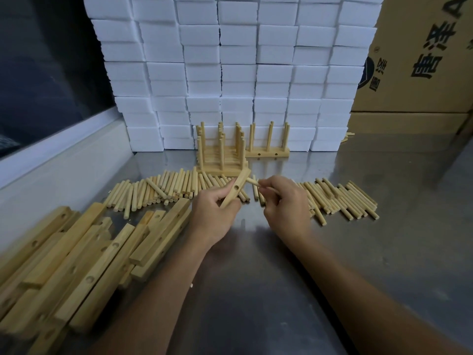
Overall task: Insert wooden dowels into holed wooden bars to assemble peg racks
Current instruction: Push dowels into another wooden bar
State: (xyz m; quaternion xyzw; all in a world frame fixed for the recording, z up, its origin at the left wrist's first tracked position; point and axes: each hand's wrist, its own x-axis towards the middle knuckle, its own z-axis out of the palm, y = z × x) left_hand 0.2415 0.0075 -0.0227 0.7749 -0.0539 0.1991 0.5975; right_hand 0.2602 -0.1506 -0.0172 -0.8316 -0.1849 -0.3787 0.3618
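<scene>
While the left hand (216, 216) grips a holed bar (236, 187) tilted toward 1 o'clock | right hand (286, 201) pinches a dowel (252, 181) beside it | bare steel table (256, 278) at 6 o'clock.

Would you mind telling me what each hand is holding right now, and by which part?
The left hand grips a holed wooden bar by its lower end. The right hand pinches a dowel near one end, its free end pointing toward the bar.

dim overall, soft glare on steel table (384, 252), wide-angle bending at edges, blurred lower-left corner
</scene>
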